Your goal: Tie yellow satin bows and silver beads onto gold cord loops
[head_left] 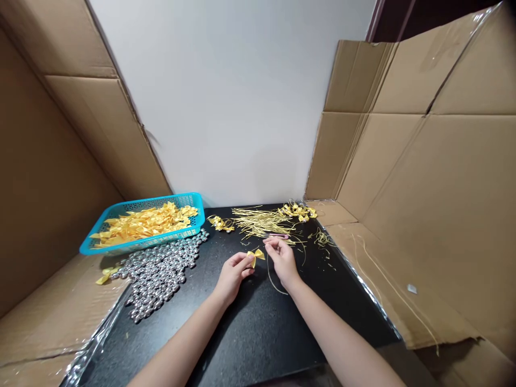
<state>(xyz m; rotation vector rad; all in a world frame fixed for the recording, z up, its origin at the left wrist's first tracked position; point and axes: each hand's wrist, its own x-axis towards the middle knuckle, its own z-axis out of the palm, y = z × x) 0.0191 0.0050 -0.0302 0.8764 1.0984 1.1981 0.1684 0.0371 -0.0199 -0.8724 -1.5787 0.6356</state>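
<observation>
My left hand [233,275] is closed in a pinch on a small yellow ribbon bow [256,255] above the black tabletop [258,328]. Beside it, my right hand [282,259] has its fingers pinched together close to the bow, on a thin gold string [272,279] that hangs down toward the table. A bundle of gold strings [260,221] lies just beyond my hands.
A blue basket [133,244] of yellow ribbon bows [145,221] stands at the back left. A heap of several silver bells [159,271] spreads in front of it. Finished bows [299,210] lie at the back right. Cardboard walls [423,161] stand on both sides.
</observation>
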